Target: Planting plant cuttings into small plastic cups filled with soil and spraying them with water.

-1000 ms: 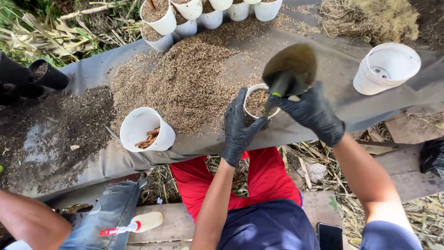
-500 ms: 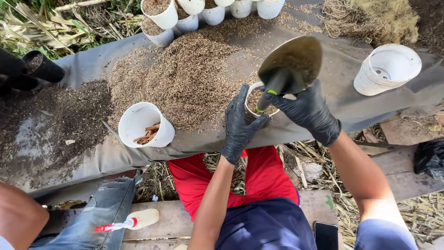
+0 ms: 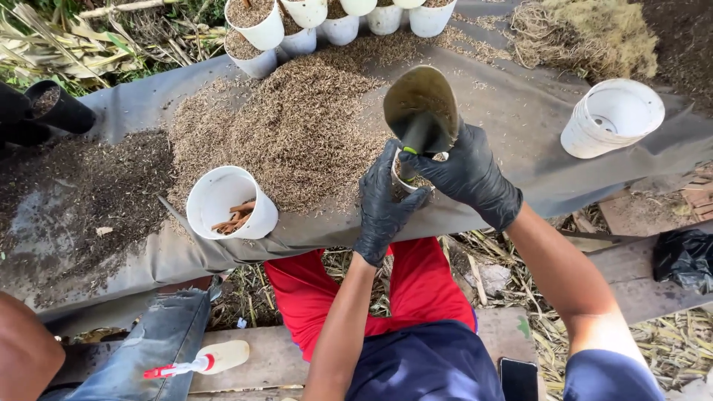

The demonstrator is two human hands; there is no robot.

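My left hand [image 3: 382, 202], in a black glove, grips the side of a small white pot [image 3: 405, 180] at the near edge of a grey tarp [image 3: 520, 119]. My right hand [image 3: 468, 174], also gloved, holds a hand trowel [image 3: 421, 108] by its handle, blade up and over the pot. The pot is mostly hidden by my hands and the trowel. A broad heap of brown husk [image 3: 293, 130] lies just left of it on the tarp.
A tilted white pot with bark sticks [image 3: 229, 204] lies left. Filled white pots [image 3: 260, 30] line the far edge. A stack of empty white pots [image 3: 613, 117] lies right, black pots [image 3: 52, 111] far left. Another person's knee [image 3: 26, 356], a spray bottle [image 3: 197, 362] and a phone [image 3: 518, 379] are near.
My right hand has swung the trowel left, from right of the pot to over it, covering the pot's opening. My left hand has stayed on the pot.
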